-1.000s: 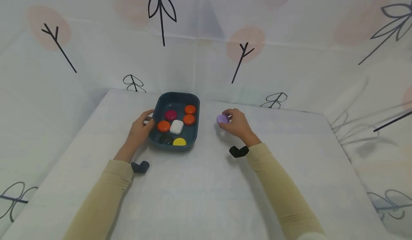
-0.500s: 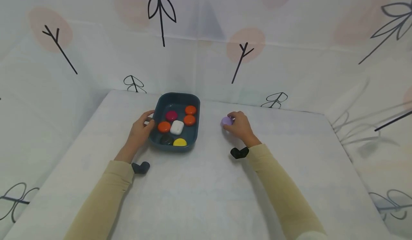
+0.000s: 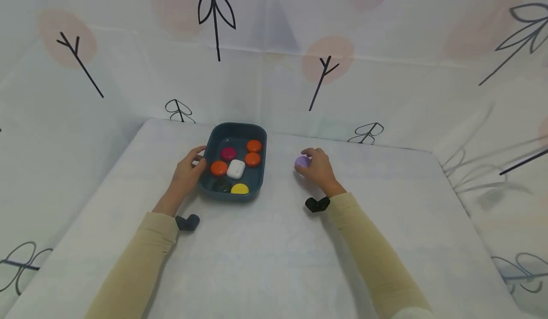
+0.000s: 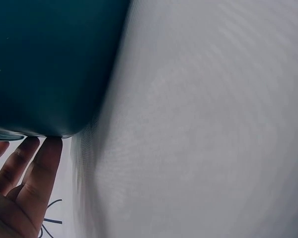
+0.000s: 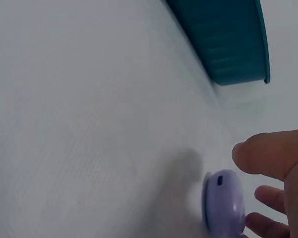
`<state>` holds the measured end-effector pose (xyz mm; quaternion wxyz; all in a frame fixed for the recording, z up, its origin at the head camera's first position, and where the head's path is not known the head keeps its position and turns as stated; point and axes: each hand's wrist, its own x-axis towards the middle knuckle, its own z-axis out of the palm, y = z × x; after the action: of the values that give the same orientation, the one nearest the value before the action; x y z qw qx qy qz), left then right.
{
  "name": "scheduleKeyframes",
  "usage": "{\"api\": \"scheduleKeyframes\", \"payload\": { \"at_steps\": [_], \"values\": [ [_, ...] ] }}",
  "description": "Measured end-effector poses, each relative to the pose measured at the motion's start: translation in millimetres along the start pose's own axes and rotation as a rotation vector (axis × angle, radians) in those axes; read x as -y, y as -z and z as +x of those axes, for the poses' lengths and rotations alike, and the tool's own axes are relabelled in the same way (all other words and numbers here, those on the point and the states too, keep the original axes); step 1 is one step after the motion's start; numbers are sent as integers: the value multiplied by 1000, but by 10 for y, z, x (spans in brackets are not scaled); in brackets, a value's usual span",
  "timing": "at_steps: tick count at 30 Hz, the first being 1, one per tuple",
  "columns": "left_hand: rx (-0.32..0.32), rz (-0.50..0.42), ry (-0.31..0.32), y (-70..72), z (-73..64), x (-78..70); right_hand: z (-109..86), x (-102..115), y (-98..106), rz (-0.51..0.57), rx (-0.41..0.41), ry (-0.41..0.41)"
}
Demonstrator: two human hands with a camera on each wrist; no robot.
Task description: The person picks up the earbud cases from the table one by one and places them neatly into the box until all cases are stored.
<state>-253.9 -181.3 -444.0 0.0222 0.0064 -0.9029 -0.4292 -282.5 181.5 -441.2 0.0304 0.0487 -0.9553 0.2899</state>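
My left hand (image 3: 185, 175) is at the left side of a dark blue-green tray (image 3: 233, 129). In the left wrist view its nearly straight fingertips touch the tray's outer wall (image 4: 44, 64). My right hand (image 3: 320, 170) is around a small rounded lilac disc (image 3: 302, 161) on the white table, right of the tray. The right wrist view shows the lilac disc (image 5: 224, 203), with a little dark slot, low against the surface. There the thumb (image 5: 263, 154) stands apart from it, while fingers lie close at its other side. The disc's far edge is partly hidden.
Inside the tray are several orange rounded pieces (image 3: 252, 159), a crimson one (image 3: 229, 153), a white one (image 3: 236, 169), a dark one (image 3: 221, 185) and a yellow one (image 3: 239, 189). A white printed cloth (image 3: 265, 91) hangs behind the table.
The right hand has shifted slightly right and toward the table's front with the lilac disc, then stayed there over the last half second. The left hand and tray have not visibly moved.
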Motion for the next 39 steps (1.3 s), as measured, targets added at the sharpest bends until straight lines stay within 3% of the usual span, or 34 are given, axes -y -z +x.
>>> {"api": "scheduleKeyframes", "payload": {
  "at_steps": [10,16,24,35,39],
  "values": [
    [4,-5,-16,18,-3,-45,9,173,63,12,-54,48],
    [5,3,-5,15,-6,-49,-40,299,107,79,-23,101],
    [7,3,-1,5,4,-18,-79,531,113,125,39,230],
    [-3,11,9,2,2,-17,-90,945,105,170,246,436],
    [3,12,3,7,-1,-16,-96,1075,65,182,347,456]
  ]
}}
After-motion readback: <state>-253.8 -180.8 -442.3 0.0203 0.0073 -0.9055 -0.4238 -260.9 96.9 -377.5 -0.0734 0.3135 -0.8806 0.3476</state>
